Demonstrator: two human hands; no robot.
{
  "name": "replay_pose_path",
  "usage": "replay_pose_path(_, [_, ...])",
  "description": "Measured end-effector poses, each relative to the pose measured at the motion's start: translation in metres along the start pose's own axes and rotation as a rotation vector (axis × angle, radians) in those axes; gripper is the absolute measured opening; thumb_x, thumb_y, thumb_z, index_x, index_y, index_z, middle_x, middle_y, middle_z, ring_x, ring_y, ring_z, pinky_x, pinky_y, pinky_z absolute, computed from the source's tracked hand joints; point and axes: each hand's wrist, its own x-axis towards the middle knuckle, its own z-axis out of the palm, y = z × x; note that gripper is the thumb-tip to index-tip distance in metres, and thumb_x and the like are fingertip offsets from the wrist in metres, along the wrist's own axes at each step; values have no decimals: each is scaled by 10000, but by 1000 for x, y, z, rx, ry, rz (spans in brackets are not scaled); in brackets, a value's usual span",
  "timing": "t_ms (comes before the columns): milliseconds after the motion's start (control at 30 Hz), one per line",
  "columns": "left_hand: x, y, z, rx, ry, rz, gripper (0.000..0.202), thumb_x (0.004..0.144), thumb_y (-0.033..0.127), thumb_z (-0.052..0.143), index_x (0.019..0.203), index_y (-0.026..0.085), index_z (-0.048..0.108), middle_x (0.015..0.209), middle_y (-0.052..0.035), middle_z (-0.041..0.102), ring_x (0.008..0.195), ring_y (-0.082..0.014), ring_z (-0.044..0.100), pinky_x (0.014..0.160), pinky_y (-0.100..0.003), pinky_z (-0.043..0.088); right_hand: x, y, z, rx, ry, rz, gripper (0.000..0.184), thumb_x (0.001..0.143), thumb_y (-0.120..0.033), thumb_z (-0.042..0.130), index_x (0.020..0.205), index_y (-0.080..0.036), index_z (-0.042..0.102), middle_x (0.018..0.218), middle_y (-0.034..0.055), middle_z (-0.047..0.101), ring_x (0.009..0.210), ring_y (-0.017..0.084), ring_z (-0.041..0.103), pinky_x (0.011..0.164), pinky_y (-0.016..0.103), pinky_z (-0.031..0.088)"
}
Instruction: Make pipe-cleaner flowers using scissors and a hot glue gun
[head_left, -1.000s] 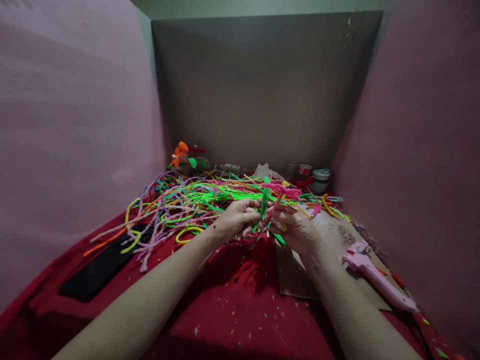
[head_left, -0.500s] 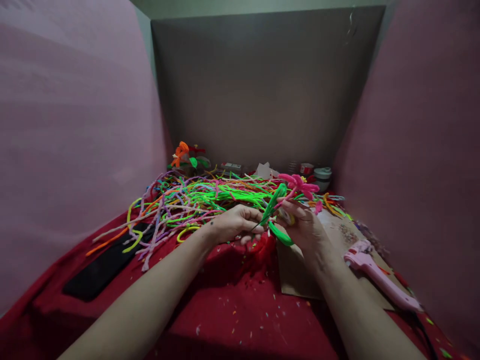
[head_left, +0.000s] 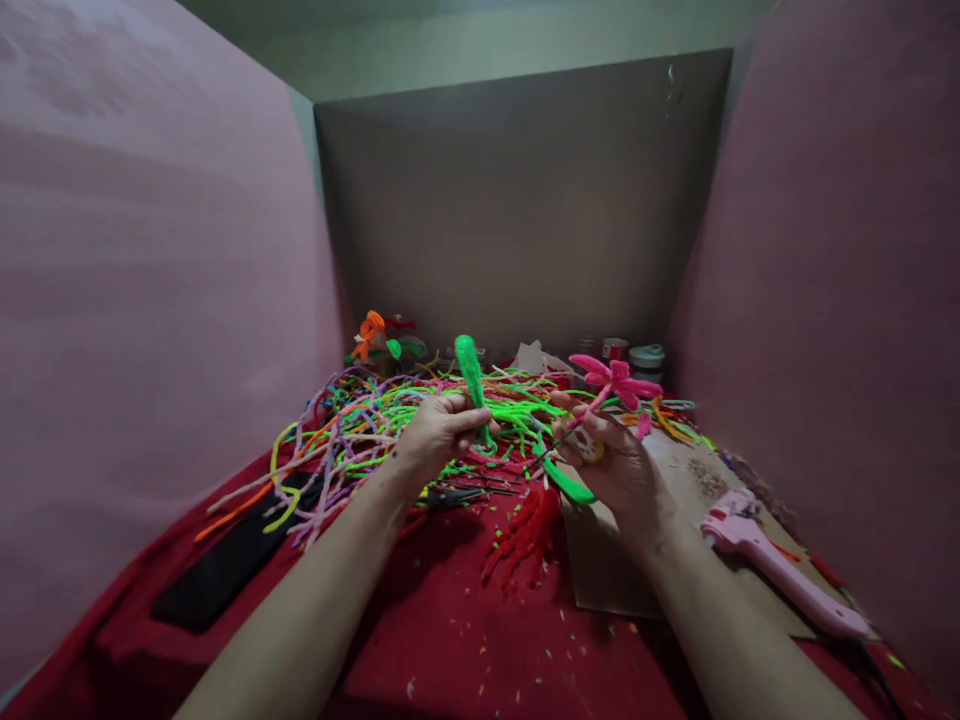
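Observation:
Between the thumb and fingers of my left hand (head_left: 442,430) stands a green pipe-cleaner leaf (head_left: 470,370), its rounded tip up. My right hand (head_left: 615,460) is closed round the stem of a pink pipe-cleaner flower (head_left: 616,382); the thin dark stem end points down and left. A roll of tape (head_left: 587,443) shows at the right palm, and I cannot tell whether it is held or lies behind. Below the right fingers is another green leaf (head_left: 570,486). Under my left hand lie dark-handled scissors (head_left: 450,496) and several thin dark wires.
A heap of coloured pipe cleaners (head_left: 360,420) spreads across the red cloth (head_left: 465,640). Red pipe-cleaner pieces (head_left: 525,535) lie in the middle. On the right, a pink glue gun (head_left: 780,560) rests on cardboard (head_left: 611,570). A black phone (head_left: 217,570) lies left; an orange flower (head_left: 369,330) stands behind.
My left hand has moved left with the green leaf, away from the flower stem, and the leaf now stands upright. The right hand keeps the pink flower. The view has tilted slightly.

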Motion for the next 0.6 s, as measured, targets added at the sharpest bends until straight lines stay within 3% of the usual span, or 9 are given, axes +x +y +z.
replay_pose_path(100, [-5, -3, 6, -75, -135, -76, 237, 663, 316, 691, 670, 112, 572, 601, -19, 635, 327, -5, 350, 320, -152, 203, -1, 2, 0, -11, 13, 8, 41, 605, -213, 691, 643, -225, 683, 733, 12, 675, 547, 102, 476, 435, 231, 333])
replay_pose_path(200, [-8, -6, 10, -107, -211, -104, 233, 662, 292, 695, 654, 126, 533, 590, -5, 631, 314, 0, 352, 317, -143, 212, -4, 3, 2, -34, -22, 17, 63, 593, -200, 688, 654, -213, 696, 880, 39, 690, 578, 107, 495, 427, 225, 325])
replay_pose_path(433, [-12, -8, 20, -8, -235, -111, 218, 639, 276, 694, 608, 128, 537, 542, 1, 610, 301, -13, 347, 321, -165, 205, -8, 5, 6, -51, -104, 6, 69, 615, -186, 680, 671, -218, 705, 902, 41, 694, 639, 125, 546, 459, 226, 350])
replay_pose_path(600, [-16, -8, 26, 54, -218, -64, 194, 653, 272, 675, 587, 135, 556, 502, 24, 572, 329, -22, 368, 337, -168, 221, -4, 6, 4, -97, -81, 25, 76, 627, -165, 686, 694, -186, 715, 877, 46, 692, 544, 84, 481, 460, 228, 359])
